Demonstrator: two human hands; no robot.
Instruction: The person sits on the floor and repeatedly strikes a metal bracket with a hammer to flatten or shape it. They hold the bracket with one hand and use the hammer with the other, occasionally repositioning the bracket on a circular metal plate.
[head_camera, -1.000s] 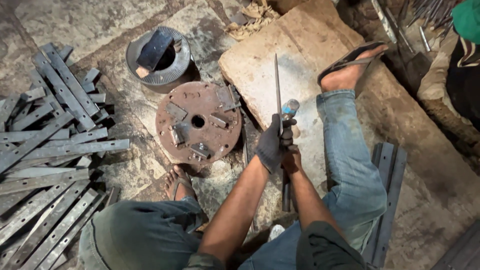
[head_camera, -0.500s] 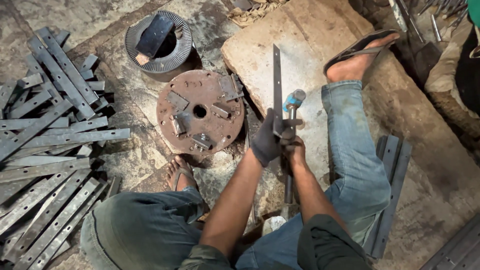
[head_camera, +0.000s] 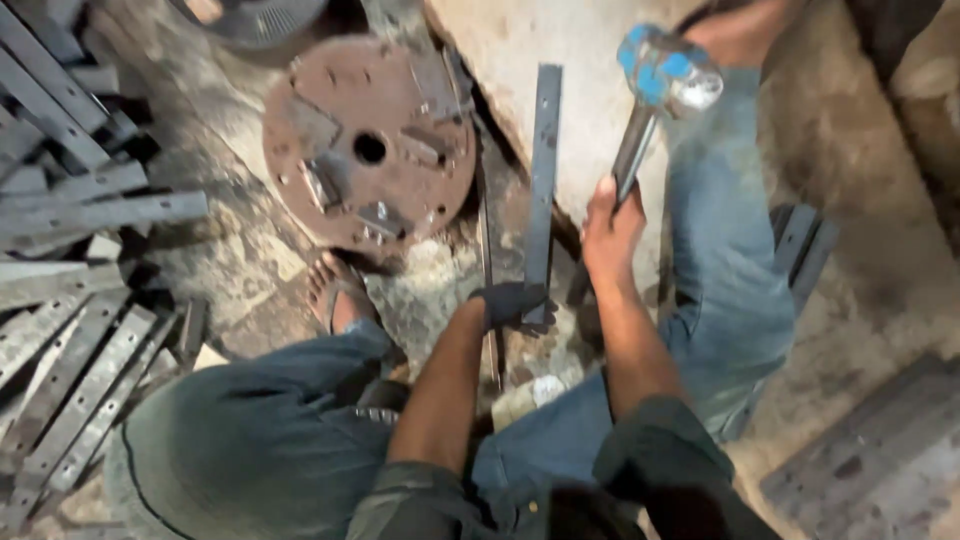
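Gloved left hand (head_camera: 510, 303) grips the flat metal strip (head_camera: 543, 180) to steady it on the stone slab's (head_camera: 510, 60) edge (rusty disc (head_camera: 368, 140) alongside), right hand (head_camera: 612, 228) clenches the raised hammer (head_camera: 660, 85).

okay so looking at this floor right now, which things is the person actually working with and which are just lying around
In use:
left hand, gloved, holding the flat bar
right hand gripping the hammer
stone slab under the bar

Lying about:
rusty disc
strip pile
thin rod
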